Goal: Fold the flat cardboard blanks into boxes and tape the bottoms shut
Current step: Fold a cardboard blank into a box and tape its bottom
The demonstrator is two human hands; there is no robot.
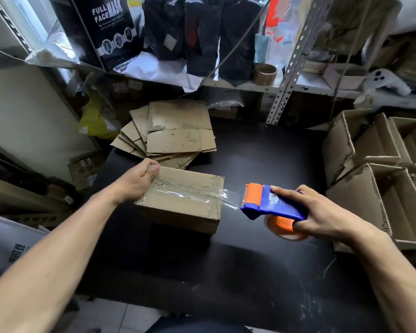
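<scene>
Black table [250, 272] bears a box [185, 200] gripped by left-hand fingers [151, 170]; right-hand fingers [298, 228] clasp a tape dispenser [271, 204] beneath cluttered shelves [245, 85].

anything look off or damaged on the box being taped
Yes. The box has ragged, torn flap edges along its taped seam, exposing the corrugation. The clear tape is wrinkled where it leaves the box's right edge toward the dispenser.

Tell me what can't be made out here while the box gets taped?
All in the head view:
- Box: its underside lies against the table, its far side faces away.
- Tape roll: mostly hidden by the dispenser and right hand, and blurred.
- Dispenser label: too small to read.
- Flat blanks: overlapping, so uncountable.
</scene>
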